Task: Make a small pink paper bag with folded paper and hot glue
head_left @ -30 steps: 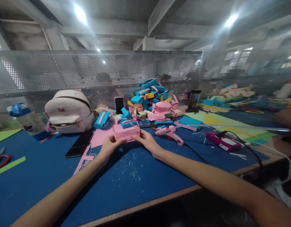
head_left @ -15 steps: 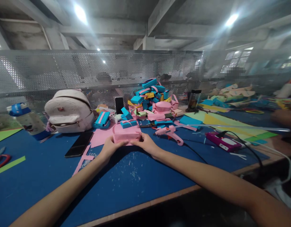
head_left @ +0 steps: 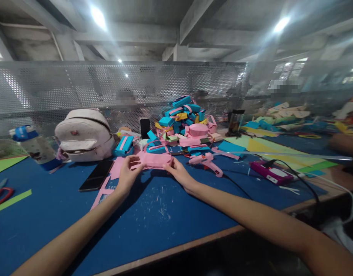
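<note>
At the left, red-handled scissors [head_left: 4,194] lie well apart from the work, and a dark phone [head_left: 96,175] rests just short of the backpack [head_left: 84,138]; a sideways sweep of the left forearm could nudge the phone. Right of it, narrow pink strips [head_left: 103,188] lie loose beside the left forearm, which could catch and drag them. The left hand [head_left: 127,173] grasps the left end of the pink paper box [head_left: 157,161], thumb at the near side and fingers curled about the end. The box sits near the middle of the blue tabletop [head_left: 153,226], between both hands; whether it is lifted clear I cannot tell. The right hand [head_left: 178,173] pinches its right end. Uneven pressure from the two could crease or twist the thin walls. Farther off, slightly right, the heap of paper boxes [head_left: 188,119] is steep, so a knock at its foot could send pieces sliding. Just right of the right hand lies the pink glue gun [head_left: 207,163]; if hot, it could burn a straying knuckle. A tug on its black cable [head_left: 236,184] could swing it round.
</note>
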A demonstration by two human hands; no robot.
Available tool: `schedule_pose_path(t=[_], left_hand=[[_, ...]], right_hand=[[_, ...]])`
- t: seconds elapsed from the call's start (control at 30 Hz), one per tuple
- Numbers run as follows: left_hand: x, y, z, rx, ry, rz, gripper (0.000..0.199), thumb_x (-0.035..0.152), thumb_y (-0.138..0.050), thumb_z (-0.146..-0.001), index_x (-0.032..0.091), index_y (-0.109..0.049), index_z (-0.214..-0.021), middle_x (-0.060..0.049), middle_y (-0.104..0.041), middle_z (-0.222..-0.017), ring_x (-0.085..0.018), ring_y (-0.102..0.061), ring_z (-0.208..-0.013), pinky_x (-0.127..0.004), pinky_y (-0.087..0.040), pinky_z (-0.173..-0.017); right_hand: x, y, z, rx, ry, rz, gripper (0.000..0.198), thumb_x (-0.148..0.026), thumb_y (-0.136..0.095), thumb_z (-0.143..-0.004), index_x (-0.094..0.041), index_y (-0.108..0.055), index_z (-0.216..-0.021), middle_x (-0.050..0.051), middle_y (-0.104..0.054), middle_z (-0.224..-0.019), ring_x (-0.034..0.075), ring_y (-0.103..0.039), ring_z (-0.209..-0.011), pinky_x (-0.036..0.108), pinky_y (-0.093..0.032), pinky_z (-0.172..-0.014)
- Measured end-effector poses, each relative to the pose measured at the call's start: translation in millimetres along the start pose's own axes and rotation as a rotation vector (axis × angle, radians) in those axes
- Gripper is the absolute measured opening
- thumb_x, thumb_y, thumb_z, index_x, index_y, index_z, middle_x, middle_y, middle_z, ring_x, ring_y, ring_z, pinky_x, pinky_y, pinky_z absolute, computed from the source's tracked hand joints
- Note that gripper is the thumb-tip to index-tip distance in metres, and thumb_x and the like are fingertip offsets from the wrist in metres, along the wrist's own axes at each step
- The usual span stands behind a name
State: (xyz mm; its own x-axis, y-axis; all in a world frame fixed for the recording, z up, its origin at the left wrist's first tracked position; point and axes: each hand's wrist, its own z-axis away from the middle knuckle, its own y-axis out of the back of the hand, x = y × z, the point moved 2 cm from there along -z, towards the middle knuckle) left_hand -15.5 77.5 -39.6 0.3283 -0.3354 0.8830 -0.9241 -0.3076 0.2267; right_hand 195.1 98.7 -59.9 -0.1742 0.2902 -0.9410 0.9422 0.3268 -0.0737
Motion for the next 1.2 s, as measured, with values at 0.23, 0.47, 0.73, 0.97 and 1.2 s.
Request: schedule_pose_path(t=[0.23,0.47,0.73,0.97,1.2], left_hand=[[-4,-3,1,-0.064,-0.078,-0.057,0.028,0.034,-0.058,-0.093,0.016,-0.059,-0.115,-0.008,-0.062,-0.116,-0.020,-0.062,-0.099,-0.041,-0.054,-0.085],[-10,-1,0,-0.080,-0.114,-0.116,0.029,0.034,-0.058,-0.093,0.016,-0.058,-0.116,-0.008,-0.061,-0.116,-0.020,-0.063,-0.098,-0.040,-0.054,-0.083],[-6,0,0,-0.061,-0.228,-0.174,0.031,0.034,-0.058,-0.093,0.016,-0.057,-0.118,-0.008,-0.061,-0.116,-0.020,-0.063,-0.097,-0.040,-0.055,-0.081],[16,-3,7,-0.201,-0.451,-0.271,0.029,0.034,-0.062,-0.090,0.016,-0.061,-0.114,-0.009,-0.059,-0.124,-0.025,-0.057,-0.114,-0.049,-0.047,-0.096],[22,-12,16,-0.405,-0.486,-0.301,0.041,0.036,-0.063,-0.090,0.019,-0.055,-0.126,-0.010,-0.056,-0.132,-0.027,-0.053,-0.121,-0.052,-0.045,-0.100]], right_hand=[[-1,-1,1,-0.012,-0.007,-0.033,0.045,-0.040,-0.067,-0.078,-0.022,-0.054,-0.117,0.007,-0.059,-0.128,0.024,-0.055,-0.117,0.039,-0.043,-0.099],[3,2,1,0.024,-0.007,-0.028,0.058,-0.037,-0.065,-0.079,-0.026,-0.047,-0.133,0.004,-0.054,-0.137,0.024,-0.048,-0.126,0.040,-0.038,-0.105],[7,4,-3,0.037,-0.012,-0.028,0.066,-0.039,-0.062,-0.081,-0.028,-0.043,-0.142,0.004,-0.046,-0.146,0.026,-0.043,-0.132,0.045,-0.036,-0.108],[7,5,-3,0.046,0.002,-0.020,0.059,-0.043,-0.063,-0.082,-0.031,-0.049,-0.138,0.001,-0.044,-0.148,0.024,-0.037,-0.138,0.043,-0.026,-0.114],[6,3,-2,0.056,-0.015,-0.033,0.050,-0.047,-0.062,-0.082,-0.030,-0.057,-0.129,0.002,-0.050,-0.143,0.025,-0.044,-0.132,0.043,-0.033,-0.110]])
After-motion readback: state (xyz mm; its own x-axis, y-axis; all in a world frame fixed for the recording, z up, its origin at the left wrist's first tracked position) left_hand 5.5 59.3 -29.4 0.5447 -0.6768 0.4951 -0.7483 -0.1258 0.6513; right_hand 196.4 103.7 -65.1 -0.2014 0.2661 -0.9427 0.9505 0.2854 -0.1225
